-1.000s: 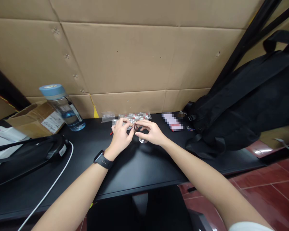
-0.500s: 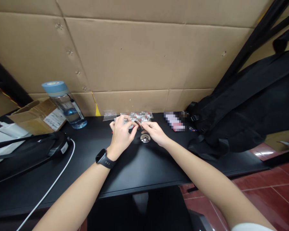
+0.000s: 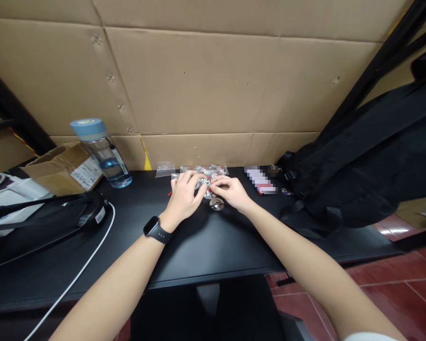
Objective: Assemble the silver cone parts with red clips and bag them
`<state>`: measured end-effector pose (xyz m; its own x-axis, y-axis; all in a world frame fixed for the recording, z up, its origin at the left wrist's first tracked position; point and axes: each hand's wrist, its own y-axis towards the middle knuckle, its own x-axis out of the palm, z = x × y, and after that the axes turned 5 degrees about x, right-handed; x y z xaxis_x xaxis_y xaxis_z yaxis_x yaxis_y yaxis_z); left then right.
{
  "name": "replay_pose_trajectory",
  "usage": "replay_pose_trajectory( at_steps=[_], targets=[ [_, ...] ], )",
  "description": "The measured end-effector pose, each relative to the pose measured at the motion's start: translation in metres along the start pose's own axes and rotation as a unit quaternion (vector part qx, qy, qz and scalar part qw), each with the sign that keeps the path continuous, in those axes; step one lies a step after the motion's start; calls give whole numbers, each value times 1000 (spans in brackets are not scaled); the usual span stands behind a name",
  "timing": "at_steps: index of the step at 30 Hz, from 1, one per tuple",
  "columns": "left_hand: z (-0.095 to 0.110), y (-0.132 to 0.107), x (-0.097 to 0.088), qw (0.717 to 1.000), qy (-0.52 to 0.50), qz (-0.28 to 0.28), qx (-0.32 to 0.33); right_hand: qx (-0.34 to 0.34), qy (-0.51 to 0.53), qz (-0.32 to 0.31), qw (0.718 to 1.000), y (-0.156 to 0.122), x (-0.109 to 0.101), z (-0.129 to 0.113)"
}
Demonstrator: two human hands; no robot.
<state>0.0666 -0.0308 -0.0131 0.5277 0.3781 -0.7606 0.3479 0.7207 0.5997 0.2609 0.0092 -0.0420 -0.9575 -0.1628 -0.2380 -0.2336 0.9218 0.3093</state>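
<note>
My left hand (image 3: 185,196), with a black smartwatch (image 3: 156,229) on its wrist, is arched over the table with thumb and fingertips apart. No held thing shows in it. Close by on the right, my right hand (image 3: 233,193) has thumb and forefinger pinched together. What they hold, if anything, is too small to make out. Clear plastic packets with silvery and red pieces (image 3: 213,169) lie behind and between the hands. A shiny round metal disc (image 3: 217,204) with a raised centre rests on the black table (image 3: 206,246) just below my right fingertips.
A blue-lidded water bottle (image 3: 108,158) and a cardboard box (image 3: 62,168) stand at the left, near a black case (image 3: 74,213) and a white cable (image 3: 88,265). A blurred-out flat item (image 3: 261,180) lies right of my hands. A black backpack (image 3: 369,151) fills the right side.
Half a second ago a small round piece was between my fingertips; it no longer shows there. My left thumb and fingers have spread apart. The view has shifted slightly.
</note>
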Motion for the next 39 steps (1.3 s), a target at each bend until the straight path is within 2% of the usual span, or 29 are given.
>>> replay_pose_trajectory(
  at_steps=[6, 9, 11, 13, 16, 18, 21, 24, 32, 35, 39],
  targets=[
    [-16, -8, 22, 988, -23, -148, 36, -7, -12, 19, 1000, 3, -6, -3],
    [-21, -9, 29, 981, -33, -188, 33, -30, -73, 25, 997, 6, -15, -5],
    [-24, -7, 29, 982, -40, -185, 23, -51, -154, 0, 987, 7, -24, -6],
    [-29, -3, 23, 987, -33, -159, 15, -63, -241, -71, 966, 7, -34, -6],
    [-42, 3, 5, 994, 16, -107, -5, -48, -314, -200, 927, 6, -44, -5],
    [-57, 4, -9, 992, 62, -99, -36, -38, -331, -240, 912, 5, -46, -5],
    [-79, 2, -23, 977, 125, -143, -99, -34, -349, -248, 903, 5, -45, -4],
    [-92, -2, -24, 963, 157, -175, -133, -14, -348, -252, 903, 5, -41, -5],
    [-92, -2, -20, 952, 173, -202, -153, 43, -331, -255, 908, 1, -39, -9],
    [-100, -2, -25, 940, 179, -215, -196, 39, -325, -256, 909, 0, -40, -13],
    [-106, 0, -33, 917, 160, -263, -255, 14, -357, -275, 893, -1, -44, -17]
  ],
)
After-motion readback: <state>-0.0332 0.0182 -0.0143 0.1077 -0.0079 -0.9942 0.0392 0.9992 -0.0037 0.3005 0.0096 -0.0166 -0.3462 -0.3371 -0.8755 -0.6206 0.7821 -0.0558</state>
